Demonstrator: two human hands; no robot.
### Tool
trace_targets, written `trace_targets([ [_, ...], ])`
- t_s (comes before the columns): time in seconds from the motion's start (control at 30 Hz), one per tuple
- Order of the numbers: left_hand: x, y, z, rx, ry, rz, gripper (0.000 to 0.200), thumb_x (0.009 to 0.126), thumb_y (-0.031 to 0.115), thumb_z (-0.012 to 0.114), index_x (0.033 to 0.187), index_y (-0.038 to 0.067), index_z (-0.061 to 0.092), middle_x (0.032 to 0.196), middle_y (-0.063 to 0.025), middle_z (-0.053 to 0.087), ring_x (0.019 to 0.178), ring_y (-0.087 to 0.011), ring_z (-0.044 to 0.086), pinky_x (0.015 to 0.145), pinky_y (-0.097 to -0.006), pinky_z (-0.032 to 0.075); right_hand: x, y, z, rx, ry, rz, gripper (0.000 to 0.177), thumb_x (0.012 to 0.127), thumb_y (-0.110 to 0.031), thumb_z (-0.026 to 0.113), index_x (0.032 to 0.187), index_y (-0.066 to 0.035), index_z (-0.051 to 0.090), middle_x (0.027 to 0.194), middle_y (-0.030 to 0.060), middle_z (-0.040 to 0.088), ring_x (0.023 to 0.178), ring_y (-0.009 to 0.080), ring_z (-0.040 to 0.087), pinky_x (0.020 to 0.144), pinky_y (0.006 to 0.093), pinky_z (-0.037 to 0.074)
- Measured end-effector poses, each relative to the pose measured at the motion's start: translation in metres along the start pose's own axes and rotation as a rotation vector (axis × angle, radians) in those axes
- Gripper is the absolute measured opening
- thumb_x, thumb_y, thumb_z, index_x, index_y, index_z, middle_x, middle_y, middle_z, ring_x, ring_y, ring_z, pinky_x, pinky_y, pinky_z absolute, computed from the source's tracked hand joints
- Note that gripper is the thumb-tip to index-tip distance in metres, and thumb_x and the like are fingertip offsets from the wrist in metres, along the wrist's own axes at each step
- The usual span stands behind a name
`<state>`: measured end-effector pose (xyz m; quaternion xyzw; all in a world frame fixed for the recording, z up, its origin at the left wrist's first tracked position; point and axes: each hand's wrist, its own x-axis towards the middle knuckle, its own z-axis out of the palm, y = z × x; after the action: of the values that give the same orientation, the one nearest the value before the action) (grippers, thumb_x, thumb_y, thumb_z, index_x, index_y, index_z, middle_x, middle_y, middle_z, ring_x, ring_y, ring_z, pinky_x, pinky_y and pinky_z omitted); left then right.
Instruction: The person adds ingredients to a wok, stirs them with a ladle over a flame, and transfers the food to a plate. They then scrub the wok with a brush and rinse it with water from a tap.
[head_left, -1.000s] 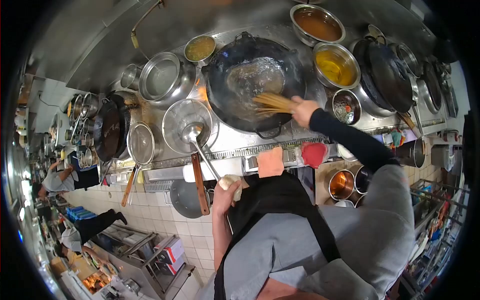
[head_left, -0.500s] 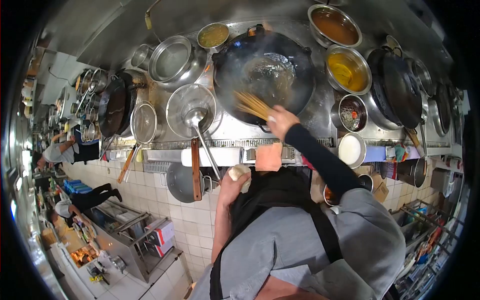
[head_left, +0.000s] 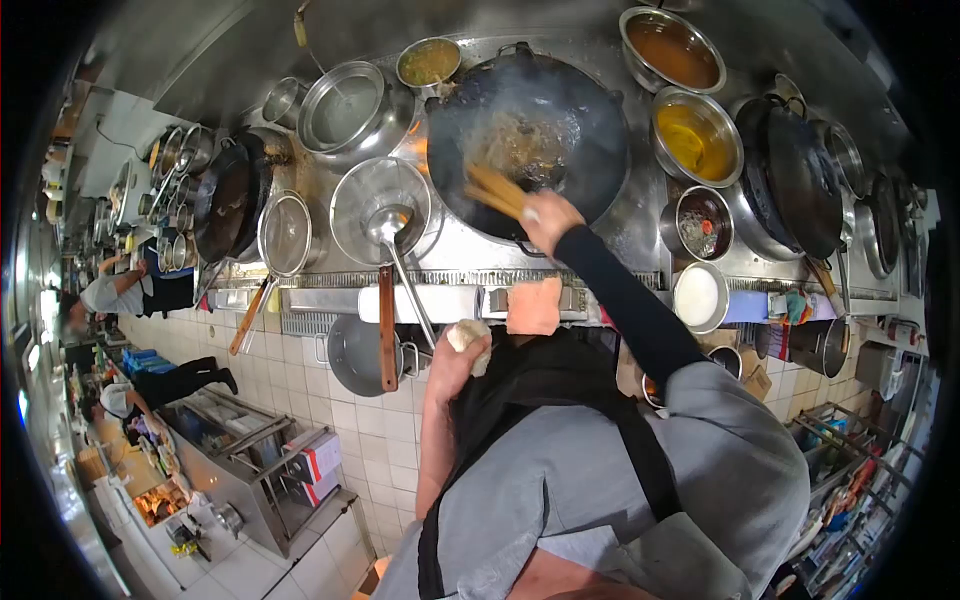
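My right hand [head_left: 550, 222] is closed round a bamboo wok brush [head_left: 494, 190], its bristles spread over the near left side of a large black wok [head_left: 598, 180]. Murky liquid [head_left: 540, 145] lies in the bottom of that wok, and steam hangs above it. Down by the counter's front edge, my left hand [head_left: 452, 374] grips a bunched whitish cloth [head_left: 467, 337]. A folded orange cloth [head_left: 534, 306] lies on the edge just right of it. Close by on the left, a ladle [head_left: 389, 225] rests across a wooden-handled strainer [head_left: 350, 215].
To the wok's right stand a bowl of yellow oil [head_left: 690, 145], a bowl of brown liquid [head_left: 670, 55] and a bowl of white contents [head_left: 700, 297]. A metal pot [head_left: 345, 112] and a second strainer [head_left: 285, 235] are on the left. Two people [head_left: 120, 293] are far left.
My right hand and the brush have shifted slightly left and toward the far side of the wok. The liquid inside has swirled. My left hand still holds the cloth, slightly further left.
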<state>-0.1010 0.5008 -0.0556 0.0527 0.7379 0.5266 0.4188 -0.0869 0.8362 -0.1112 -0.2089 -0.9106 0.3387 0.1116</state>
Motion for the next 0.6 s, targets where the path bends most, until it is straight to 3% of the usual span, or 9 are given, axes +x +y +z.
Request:
trace_targets([
  [0.13, -0.001, -0.002, -0.008, -0.014, 0.038, -0.02, 0.037, 0.09, 0.017, 0.08, 0.116, -0.003, 0.065, 0.101, -0.0089, 0.074, 0.088, -0.0155, 0.07, 0.079, -0.0307, 0.056, -0.016, -0.002, -0.069, -0.335, -0.22, 0.089, 0.033, 0.09, -0.02, 0.059, 0.119, -0.012, 0.072, 0.11, 0.0255, 0.067, 0.1, 0.0431, 0.068, 0.089, 0.0542, 0.055],
  [0.23, 0.003, -0.004, -0.01, 0.062, 0.006, -0.022, 0.037, 0.09, 0.018, 0.08, 0.116, -0.003, 0.065, 0.1, -0.0095, 0.074, 0.087, -0.0161, 0.07, 0.079, -0.031, 0.056, 0.088, 0.048, -0.041, -0.231, -0.027, 0.117, 0.026, 0.09, -0.023, 0.057, 0.103, -0.008, 0.074, 0.101, 0.0241, 0.072, 0.099, 0.045, 0.068, 0.089, 0.0548, 0.055],
  [0.3, 0.012, 0.0, -0.006, 0.098, -0.044, 0.0, 0.038, 0.09, 0.018, 0.08, 0.117, -0.004, 0.065, 0.101, -0.0097, 0.074, 0.09, -0.0159, 0.07, 0.081, -0.031, 0.056, 0.121, 0.032, -0.024, -0.203, 0.077, 0.189, 0.026, 0.089, -0.024, 0.058, 0.099, -0.005, 0.073, 0.102, 0.0258, 0.072, 0.1, 0.0454, 0.068, 0.089, 0.0528, 0.056],
  [0.37, 0.012, 0.001, -0.009, 0.108, -0.081, 0.001, 0.038, 0.091, 0.019, 0.079, 0.118, -0.004, 0.065, 0.102, -0.0097, 0.074, 0.092, -0.0156, 0.069, 0.082, -0.031, 0.056, 0.109, 0.013, 0.005, -0.281, -0.048, 0.323, 0.026, 0.088, -0.02, 0.064, 0.107, -0.004, 0.073, 0.116, 0.0227, 0.071, 0.111, 0.0467, 0.067, 0.094, 0.052, 0.056],
  [0.43, 0.015, 0.002, -0.012, 0.072, -0.1, -0.012, 0.038, 0.091, 0.02, 0.079, 0.118, -0.004, 0.065, 0.103, -0.0096, 0.074, 0.093, -0.0153, 0.069, 0.082, -0.0308, 0.056, 0.042, 0.004, 0.01, -0.197, 0.06, 0.178, 0.026, 0.088, -0.019, 0.065, 0.108, -0.005, 0.072, 0.109, 0.0198, 0.07, 0.106, 0.0447, 0.069, 0.092, 0.0502, 0.058],
  [0.47, 0.014, 0.002, -0.019, 0.034, -0.071, -0.022, 0.037, 0.091, 0.019, 0.079, 0.117, -0.004, 0.066, 0.103, -0.0095, 0.074, 0.092, -0.0152, 0.069, 0.081, -0.0307, 0.056, 0.004, 0.008, 0.001, -0.215, 0.02, 0.019, 0.025, 0.087, -0.018, 0.065, 0.108, -0.005, 0.072, 0.107, 0.0189, 0.068, 0.102, 0.0423, 0.07, 0.089, 0.0501, 0.058],
  [0.53, 0.009, 0.003, -0.03, -0.046, -0.007, -0.033, 0.035, 0.091, 0.018, 0.079, 0.115, -0.004, 0.067, 0.102, -0.0092, 0.074, 0.09, -0.015, 0.069, 0.079, -0.0307, 0.056, -0.036, 0.009, -0.053, -0.352, -0.175, -0.049, 0.024, 0.086, -0.016, 0.066, 0.108, -0.007, 0.072, 0.104, 0.0164, 0.066, 0.094, 0.0388, 0.071, 0.084, 0.0506, 0.059],
  [0.57, 0.001, -0.001, -0.036, -0.08, 0.021, -0.047, 0.034, 0.091, 0.018, 0.079, 0.114, -0.003, 0.068, 0.102, -0.0091, 0.074, 0.089, -0.0149, 0.07, 0.078, -0.0307, 0.056, -0.049, 0.008, -0.083, -0.464, -0.334, 0.057, 0.024, 0.086, -0.015, 0.065, 0.107, -0.009, 0.072, 0.105, 0.0149, 0.065, 0.09, 0.0378, 0.071, 0.081, 0.0511, 0.059],
  [0.6, 0.002, -0.013, -0.044, -0.107, 0.046, -0.073, 0.032, 0.09, 0.017, 0.079, 0.113, -0.003, 0.069, 0.101, -0.0087, 0.074, 0.087, -0.0143, 0.07, 0.076, -0.0303, 0.056, -0.044, 0.049, -0.089, -0.597, -0.322, 0.034, 0.022, 0.086, -0.015, 0.065, 0.106, -0.01, 0.071, 0.106, 0.0148, 0.065, 0.089, 0.038, 0.071, 0.08, 0.052, 0.059],
])
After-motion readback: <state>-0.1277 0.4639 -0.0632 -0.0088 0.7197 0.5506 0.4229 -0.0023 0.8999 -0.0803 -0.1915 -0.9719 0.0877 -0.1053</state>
